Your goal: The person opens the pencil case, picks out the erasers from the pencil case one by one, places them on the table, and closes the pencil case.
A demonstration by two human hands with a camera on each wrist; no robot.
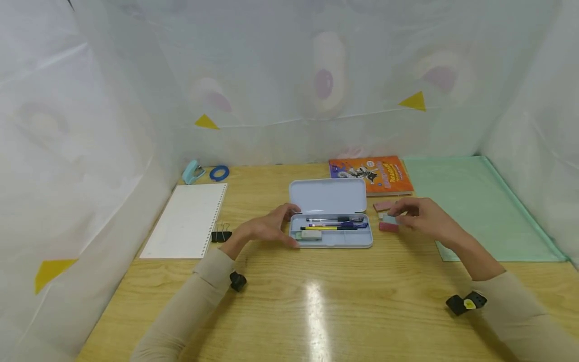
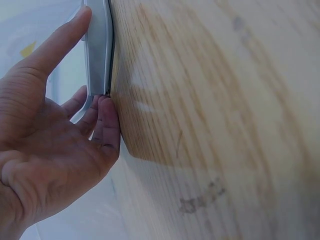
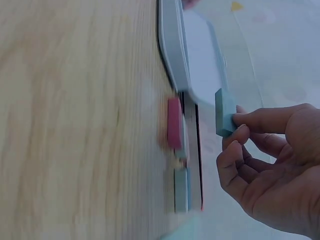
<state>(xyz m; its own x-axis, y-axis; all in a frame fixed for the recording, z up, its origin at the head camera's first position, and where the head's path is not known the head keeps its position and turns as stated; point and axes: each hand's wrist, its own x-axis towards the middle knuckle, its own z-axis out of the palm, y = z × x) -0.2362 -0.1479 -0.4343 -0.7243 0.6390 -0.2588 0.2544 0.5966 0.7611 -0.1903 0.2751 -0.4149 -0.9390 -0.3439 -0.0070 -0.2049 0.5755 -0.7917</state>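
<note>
My left hand (image 1: 270, 226) grips the left end of an open light-blue pencil case (image 1: 357, 240), thumb at its front corner and fingers behind. Inside lie several pens (image 1: 336, 229) and a whitish eraser (image 1: 311, 235) at the front left. Just right of the case, my right hand (image 1: 422, 218) pinches a blue-green eraser (image 3: 225, 112) between thumb and fingers, raised off the table. Below it rest a dark pink eraser (image 1: 388, 227), a lighter pink eraser (image 1: 383, 205) and a pale blue-green block (image 3: 181, 191); the right hand partly hides this group in the head view.
An orange book (image 1: 393, 178) lies behind the case. To the right is a green translucent mat (image 1: 488, 211). On the left are a spiral notebook (image 1: 183, 221), a black binder clip (image 1: 221, 236), a light-blue stapler (image 1: 192, 172) and a blue tape ring (image 1: 219, 173). Whitish sheeting surrounds the table.
</note>
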